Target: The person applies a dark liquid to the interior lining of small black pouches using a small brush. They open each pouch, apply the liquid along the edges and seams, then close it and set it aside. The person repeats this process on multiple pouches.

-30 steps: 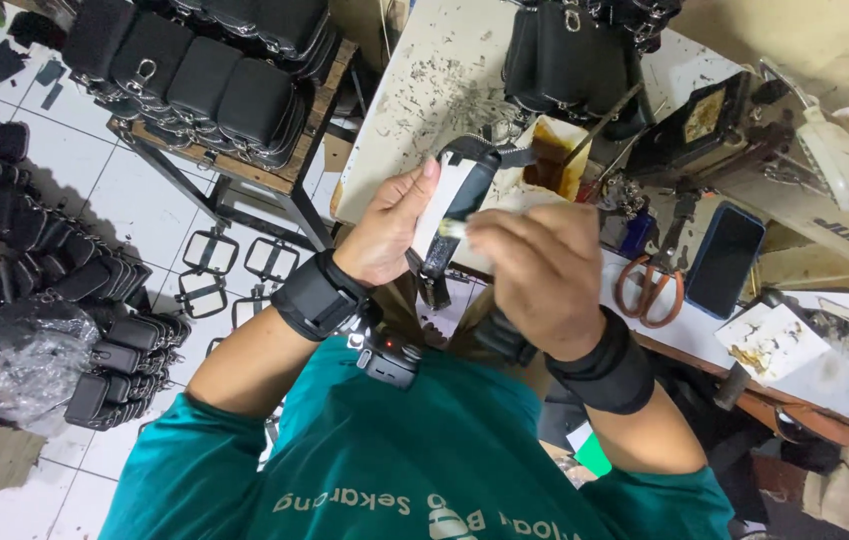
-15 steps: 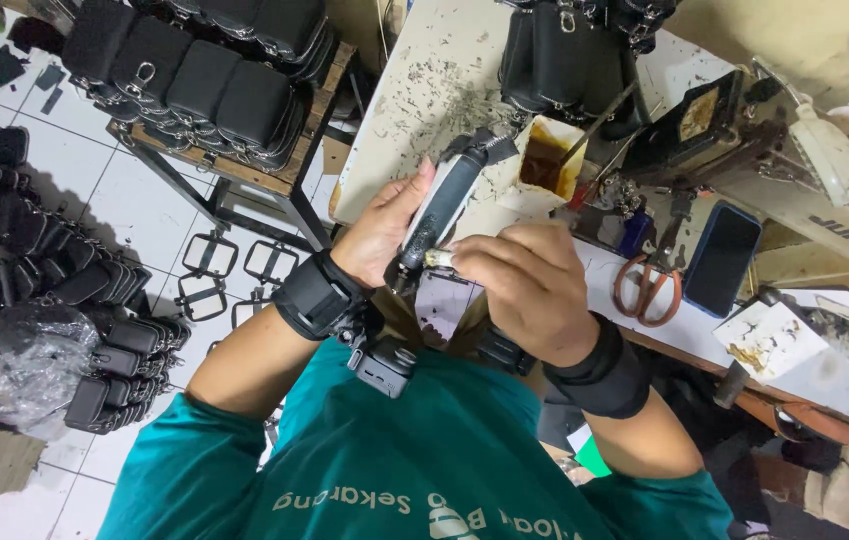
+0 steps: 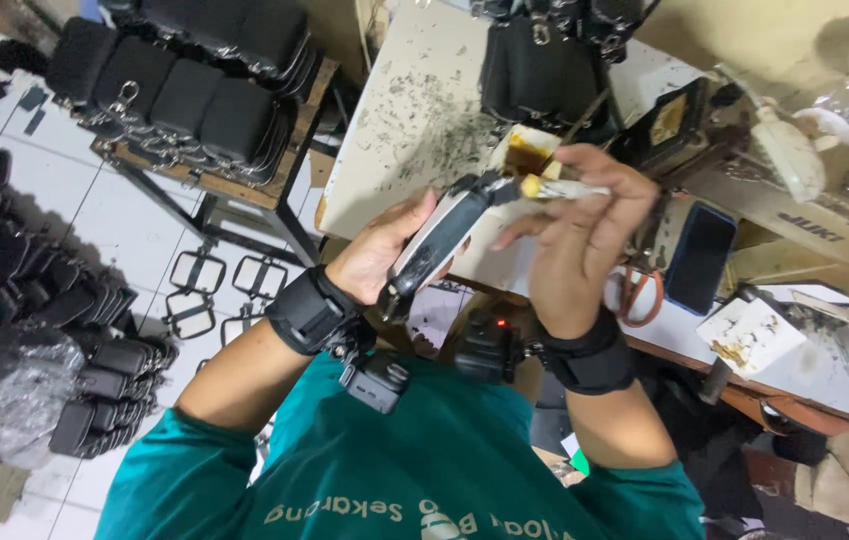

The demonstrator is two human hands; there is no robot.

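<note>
Change: since half a second ago the right hand (image 3: 574,235) has lifted off the pouch (image 3: 441,240) and now holds a glue brush (image 3: 556,187) at the pouch's top end; the pouch has tilted further toward the glue tub (image 3: 524,155).
Left hand (image 3: 376,255): fingers clenched round the lower half of the pouch, thumb along its edge.
Right hand: fingers pinched on the brush handle, the yellowed tip touching the upper end of the pouch.
Pouch: black and grey, held in the air above the near edge of the surface (image 3: 414,120), slanting up to the right.
Glue tub: open, brown inside, on the surface just behind the brush.
Right of the hands: scissors (image 3: 634,290) and a dark phone (image 3: 699,255) lie on the surface.
Far end: a black bag (image 3: 534,70) stands on the surface.
Left: a rack (image 3: 244,180) stacked with black pouches, more heaped on the floor (image 3: 134,230).
</note>
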